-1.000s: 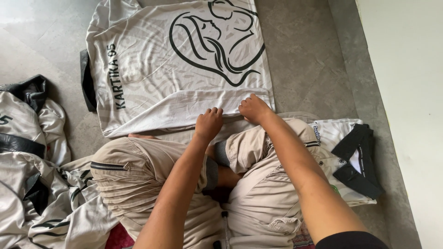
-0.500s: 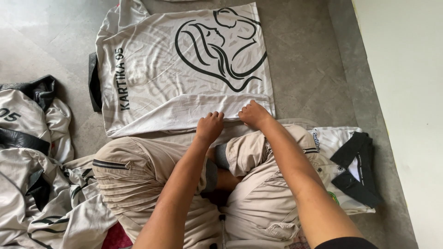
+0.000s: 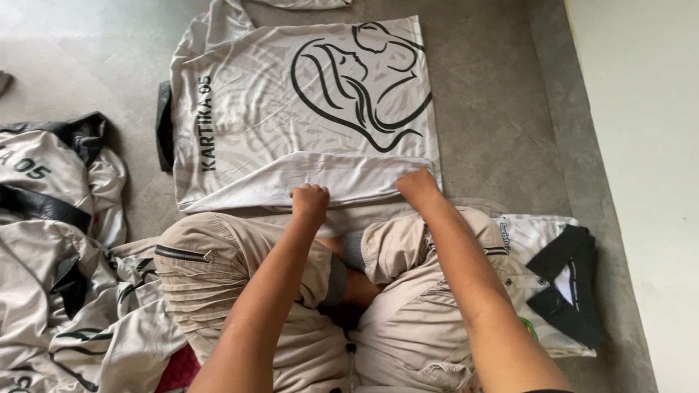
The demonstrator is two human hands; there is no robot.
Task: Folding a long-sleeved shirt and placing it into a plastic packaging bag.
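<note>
A light grey jersey (image 3: pixel 291 109) with a black line drawing and black lettering lies flat on the grey floor in front of my crossed legs. Its near edge is folded up into a band. My left hand (image 3: pixel 311 201) grips that folded edge near the middle. My right hand (image 3: pixel 418 186) grips the same edge toward the right corner. Both hands rest just above my knees in beige trousers (image 3: pixel 240 276).
A heap of similar grey and black jerseys (image 3: pixel 58 247) lies at my left. A folded white and black garment (image 3: pixel 561 284) sits by my right knee. A pale wall (image 3: pixel 641 145) runs along the right side.
My hands have spread apart along the folded edge, the right one moving toward the corner. The view has shifted, so the jersey sits further right in frame.
</note>
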